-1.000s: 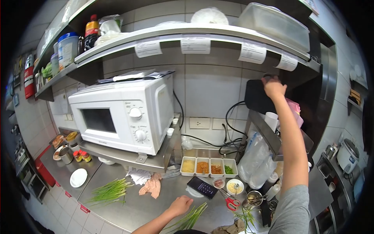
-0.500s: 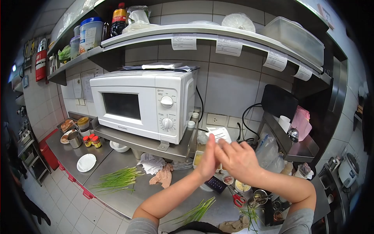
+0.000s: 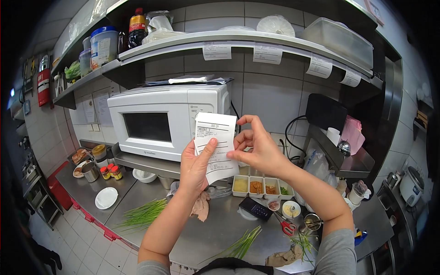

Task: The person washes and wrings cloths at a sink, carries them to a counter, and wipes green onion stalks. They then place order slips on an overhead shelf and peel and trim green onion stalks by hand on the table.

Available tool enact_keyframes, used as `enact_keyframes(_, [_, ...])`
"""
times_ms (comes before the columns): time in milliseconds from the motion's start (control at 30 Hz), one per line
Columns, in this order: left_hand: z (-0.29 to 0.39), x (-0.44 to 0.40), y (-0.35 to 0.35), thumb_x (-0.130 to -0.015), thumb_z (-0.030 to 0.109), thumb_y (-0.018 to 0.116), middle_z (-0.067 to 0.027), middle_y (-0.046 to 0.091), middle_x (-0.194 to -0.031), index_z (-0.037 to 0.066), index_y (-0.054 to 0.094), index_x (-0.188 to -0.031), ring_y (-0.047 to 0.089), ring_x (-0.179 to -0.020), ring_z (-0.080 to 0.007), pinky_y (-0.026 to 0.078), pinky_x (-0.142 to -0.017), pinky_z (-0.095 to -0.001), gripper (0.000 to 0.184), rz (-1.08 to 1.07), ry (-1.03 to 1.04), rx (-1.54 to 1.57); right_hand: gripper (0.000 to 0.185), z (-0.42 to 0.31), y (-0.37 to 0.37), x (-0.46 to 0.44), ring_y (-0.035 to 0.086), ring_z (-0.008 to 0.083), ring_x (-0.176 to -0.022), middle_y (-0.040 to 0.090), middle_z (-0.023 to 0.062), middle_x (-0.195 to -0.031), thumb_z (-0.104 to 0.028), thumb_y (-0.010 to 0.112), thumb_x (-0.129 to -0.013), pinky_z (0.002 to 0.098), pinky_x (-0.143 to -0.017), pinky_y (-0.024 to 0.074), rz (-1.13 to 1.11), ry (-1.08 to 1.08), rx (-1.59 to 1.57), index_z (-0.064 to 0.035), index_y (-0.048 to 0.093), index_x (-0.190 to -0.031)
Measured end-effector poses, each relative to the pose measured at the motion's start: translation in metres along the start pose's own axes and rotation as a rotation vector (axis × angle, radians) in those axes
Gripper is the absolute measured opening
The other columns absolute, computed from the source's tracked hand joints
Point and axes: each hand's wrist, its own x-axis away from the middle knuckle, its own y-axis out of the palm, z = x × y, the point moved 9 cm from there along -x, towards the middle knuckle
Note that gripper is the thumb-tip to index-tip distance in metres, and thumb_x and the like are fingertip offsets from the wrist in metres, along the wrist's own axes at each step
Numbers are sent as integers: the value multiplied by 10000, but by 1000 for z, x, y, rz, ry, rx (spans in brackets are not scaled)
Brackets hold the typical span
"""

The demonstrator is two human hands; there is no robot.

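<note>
A printed paper order slip [image 3: 214, 126] is held up in front of the microwave, its text facing me with "TAKEOUT 2" near the top. My left hand [image 3: 195, 167] grips its lower left part, thumb across the front and fingers behind. At the slip's right edge, my right hand [image 3: 259, 149] pinches it between thumb and curled fingers. Behind the slip stands the white microwave [image 3: 146, 110], its control dials mostly covered.
Below lie green stalks [image 3: 142, 215], a dark phone [image 3: 255, 209], red-handled scissors [image 3: 287, 227] and a tray of toppings [image 3: 240, 185]. A white plate [image 3: 106, 198] sits at left. More slips [image 3: 267, 52] hang from the metal shelf [image 3: 183, 41] above.
My hands have moved left and apart from each other, and the slip has come upright and unfolded towards me. The topping tray beneath now shows more fully.
</note>
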Motion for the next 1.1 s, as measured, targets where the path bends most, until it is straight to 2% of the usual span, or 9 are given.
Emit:
enact_keyframes(67, [6,-3,-11,-846,158,638,-95,628,-983,20,531,-1098,635,-836,-165,555,-698,-298,306,53,59,-52,523,9,2,-11,585,93,-710,579,77,-811,-40,672,-779,221,-573,478,28,-45,-18,-26,308,-1154])
enact_keyframes(200, [16,0,-17,-842,63,610,-128,598,-1067,13,490,-1154,620,-941,-188,572,-734,-311,338,8,-73,-70,452,8,-11,-25,597,103,-647,616,87,-753,10,622,-779,219,-565,463,159,-79,-182,-10,328,-1121])
enact_keyframes(367, [37,0,-11,-825,44,620,-99,594,-1078,21,473,-1195,609,-947,-160,556,-739,-282,399,-48,57,-210,81,-9,-11,-28,612,102,-667,596,75,-835,7,595,-809,224,-570,485,257,-248,-40,30,544,-869])
enact_keyframes(467, [46,-1,-10,-826,30,607,-89,591,-1080,17,466,-1204,603,-944,-149,549,-745,-279,404,-73,121,-229,128,-7,-5,-31,607,98,-666,590,59,-838,3,603,-805,211,-567,483,227,-263,-93,29,582,-929])
enact_keyframes(500, [47,-2,-12,-828,32,606,-87,591,-1077,18,467,-1204,603,-942,-146,547,-747,-277,401,-78,136,-241,173,-6,-2,-32,606,95,-722,582,59,-894,13,602,-802,203,-603,490,167,-197,-105,24,597,-974])
enact_keyframes(600, [54,-4,-15,-833,38,604,-82,591,-1072,26,471,-1200,600,-934,-137,538,-757,-269,391,-83,173,-240,184,-24,8,-32,604,104,-790,557,66,-971,36,592,-793,203,-650,497,101,-298,-132,27,599,-976])
enact_keyframes(700, [61,-4,-19,-850,49,582,-78,580,-1093,37,465,-1209,590,-960,-136,535,-769,-265,378,-68,177,-246,213,-18,16,-39,596,117,-856,484,55,-1070,72,577,-793,207,-688,507,9,-265,-124,35,578,-1002])
enact_keyframes(900, [80,-3,-38,-890,1,452,-136,516,-1202,37,348,-1298,547,-1086,-231,512,-882,-385,422,-67,178,-149,196,-18,23,-77,599,114,-851,499,57,-1049,78,570,-784,203,-689,496,73,-274,-135,33,588,-974])
enact_keyframes(1100, [86,-3,-65,-882,-20,407,-156,506,-1216,16,332,-1299,548,-1088,-268,499,-896,-418,425,-26,190,-125,118,-22,11,-184,618,163,-717,650,77,-814,-8,627,-728,277,-678,491,356,-356,69,-20,661,-841])
